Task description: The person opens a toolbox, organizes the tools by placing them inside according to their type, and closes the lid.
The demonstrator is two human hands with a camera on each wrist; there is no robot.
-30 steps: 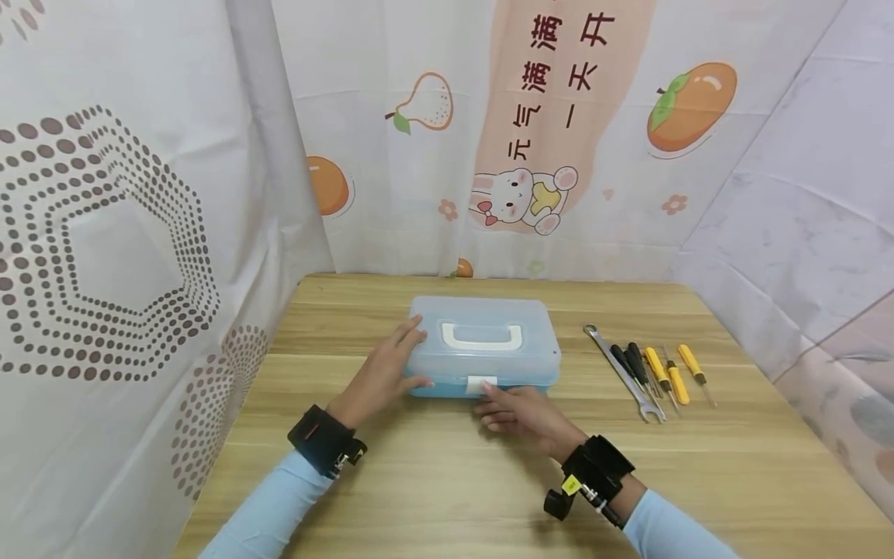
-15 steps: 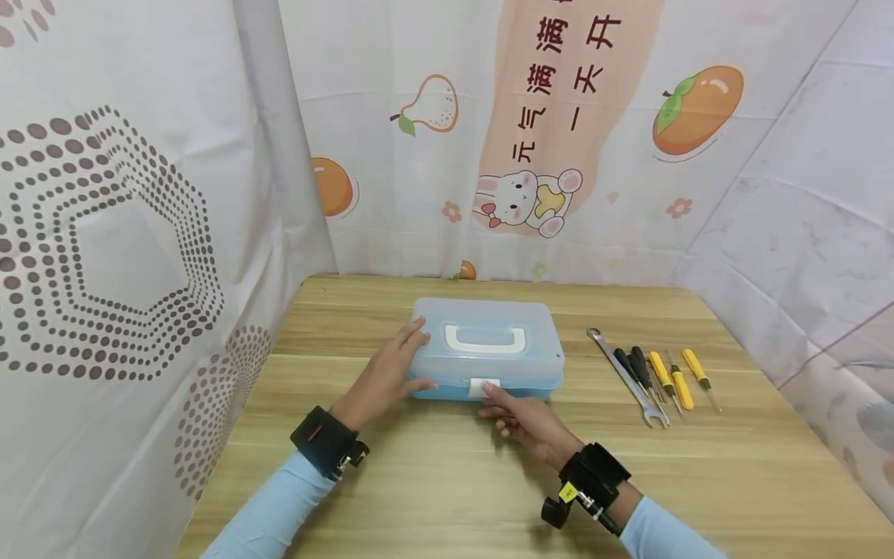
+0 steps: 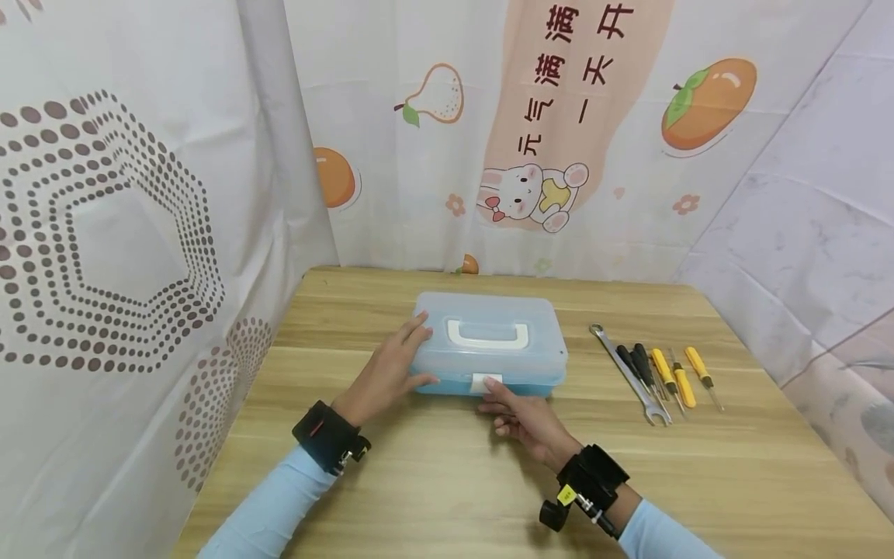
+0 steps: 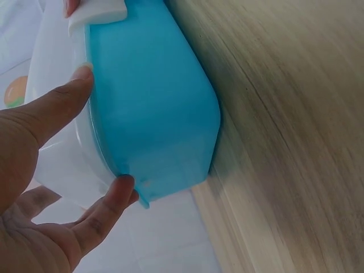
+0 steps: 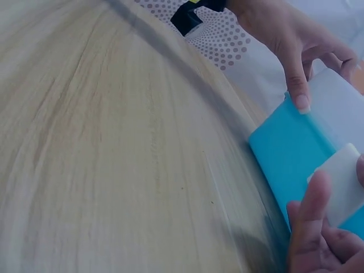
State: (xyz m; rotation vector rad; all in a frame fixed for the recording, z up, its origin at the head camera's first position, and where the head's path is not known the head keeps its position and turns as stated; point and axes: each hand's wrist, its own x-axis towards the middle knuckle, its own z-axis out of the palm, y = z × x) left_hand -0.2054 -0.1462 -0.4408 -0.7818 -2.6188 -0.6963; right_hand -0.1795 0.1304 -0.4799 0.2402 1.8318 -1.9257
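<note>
A plastic toolbox (image 3: pixel 489 362) with a clear lid, white carry handle (image 3: pixel 487 342) and blue base (image 4: pixel 153 102) stands closed on the table. My left hand (image 3: pixel 387 373) holds its left front corner. In the left wrist view the thumb lies along the front rim and fingertips reach the rim at the end. My right hand (image 3: pixel 531 427) is at the white front latch (image 3: pixel 480 381), thumb on its face. In the right wrist view a finger meets the latch's lower edge, so the latch is pinched; the other fingers are bent below it.
Right of the toolbox lie a combination wrench (image 3: pixel 628 376), black-handled screwdrivers (image 3: pixel 641 359) and several yellow-handled screwdrivers (image 3: pixel 662 365) on the wooden table (image 3: pixel 433 481). A printed curtain (image 3: pixel 398 194) hangs behind the table and more cloth hangs at both sides.
The head view has shifted slightly. Both hands keep their places on the toolbox; the right fingers below the latch have bent a little more.
</note>
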